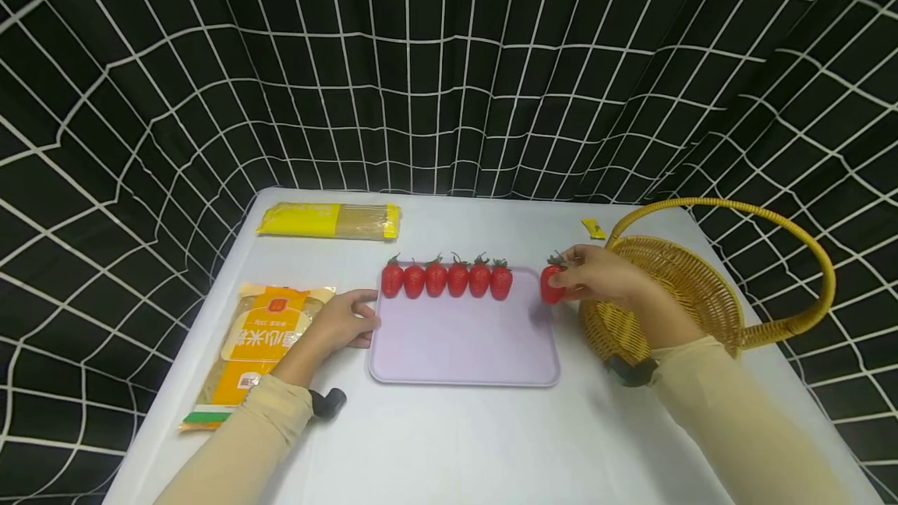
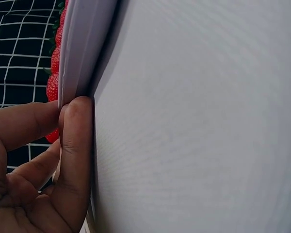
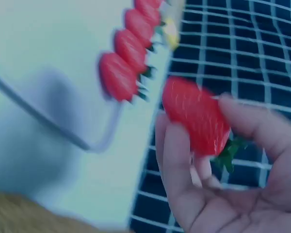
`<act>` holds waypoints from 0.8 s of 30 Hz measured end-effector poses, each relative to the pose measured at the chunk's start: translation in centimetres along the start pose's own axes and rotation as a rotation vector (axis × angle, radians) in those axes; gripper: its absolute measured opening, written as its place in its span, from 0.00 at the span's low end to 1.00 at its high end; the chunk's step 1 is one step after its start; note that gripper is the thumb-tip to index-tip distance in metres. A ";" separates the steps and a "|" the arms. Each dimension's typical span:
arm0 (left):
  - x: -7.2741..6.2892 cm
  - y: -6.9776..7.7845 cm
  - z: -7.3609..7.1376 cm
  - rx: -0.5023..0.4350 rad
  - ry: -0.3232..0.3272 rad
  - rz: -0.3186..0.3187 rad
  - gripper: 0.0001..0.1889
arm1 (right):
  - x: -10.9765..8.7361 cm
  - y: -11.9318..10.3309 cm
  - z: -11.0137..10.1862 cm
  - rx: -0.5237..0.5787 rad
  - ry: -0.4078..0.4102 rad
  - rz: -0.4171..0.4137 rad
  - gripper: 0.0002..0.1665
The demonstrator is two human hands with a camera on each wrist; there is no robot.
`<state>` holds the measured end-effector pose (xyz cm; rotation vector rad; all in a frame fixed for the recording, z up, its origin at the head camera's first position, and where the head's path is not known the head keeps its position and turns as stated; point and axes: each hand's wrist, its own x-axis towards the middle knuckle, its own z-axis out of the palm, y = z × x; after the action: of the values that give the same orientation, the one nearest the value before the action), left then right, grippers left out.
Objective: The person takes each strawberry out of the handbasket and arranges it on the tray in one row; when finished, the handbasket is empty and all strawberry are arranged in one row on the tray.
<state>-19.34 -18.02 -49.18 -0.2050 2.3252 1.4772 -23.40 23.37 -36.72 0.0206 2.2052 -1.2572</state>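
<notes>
In my right hand (image 1: 596, 275) I hold a red strawberry (image 3: 196, 114) with green leaves, pinched between thumb and fingers. In the head view it is by the right end of a pale lilac tray (image 1: 463, 345). Several more strawberries (image 1: 457, 279) stand side by side in a row along the tray's far edge, from the left corner past the middle, leaves pointing away from me. My left hand (image 1: 347, 320) is at the tray's left side. In the left wrist view its thumb and finger pinch the tray's rim (image 2: 80, 53).
A wicker basket (image 1: 691, 287) with a tall handle stands at the right, under my right forearm. A small yellow packet (image 1: 593, 228) lies behind it. A yellow noodle pack (image 1: 330, 221) lies at the back left, and an orange food bag (image 1: 263, 333) beside my left forearm.
</notes>
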 end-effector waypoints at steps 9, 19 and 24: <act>0.1 -0.1 0.0 -0.016 0.006 -0.002 0.31 | 5.6 0.2 3.4 -0.303 0.220 0.165 0.29; 0.3 -0.2 -0.1 -0.011 0.000 -0.005 0.31 | 7.4 0.9 4.3 -0.363 0.258 0.215 0.24; 0.5 -0.3 -0.1 -0.008 -0.003 -0.015 0.31 | 8.0 1.2 4.4 -0.375 0.249 0.221 0.24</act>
<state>-19.73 -18.22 -49.55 -0.2213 2.3106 1.4785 -27.50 18.44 -43.27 0.2775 2.5393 -0.7422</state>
